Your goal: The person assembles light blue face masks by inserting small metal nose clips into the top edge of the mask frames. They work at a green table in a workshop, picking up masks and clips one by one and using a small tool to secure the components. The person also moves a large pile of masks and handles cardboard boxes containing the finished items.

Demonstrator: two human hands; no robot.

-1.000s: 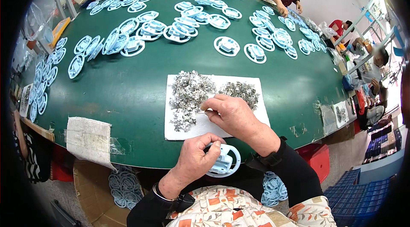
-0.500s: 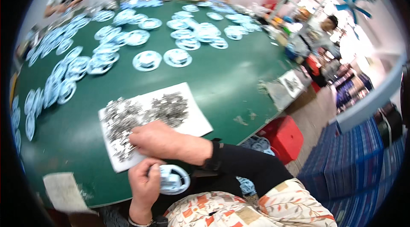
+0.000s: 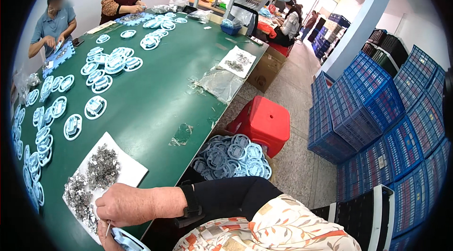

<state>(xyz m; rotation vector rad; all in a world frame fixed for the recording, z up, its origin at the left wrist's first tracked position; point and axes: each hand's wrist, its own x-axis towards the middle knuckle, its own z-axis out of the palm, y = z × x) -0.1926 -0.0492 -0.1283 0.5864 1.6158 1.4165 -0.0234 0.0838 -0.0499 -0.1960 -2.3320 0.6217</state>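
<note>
At the near left edge of the green table (image 3: 155,104), the right hand (image 3: 123,204) pinches a thin metal pin (image 3: 108,229) between closed fingertips, just above a pale blue plastic ring (image 3: 126,240). The left hand (image 3: 104,240) is mostly hidden beneath it; its fingers cannot be told. The pin looks light, stiff and slippery, best gripped mid-shaft. Just beyond, small metal parts (image 3: 92,180) lie heaped on white paper (image 3: 127,173).
</note>
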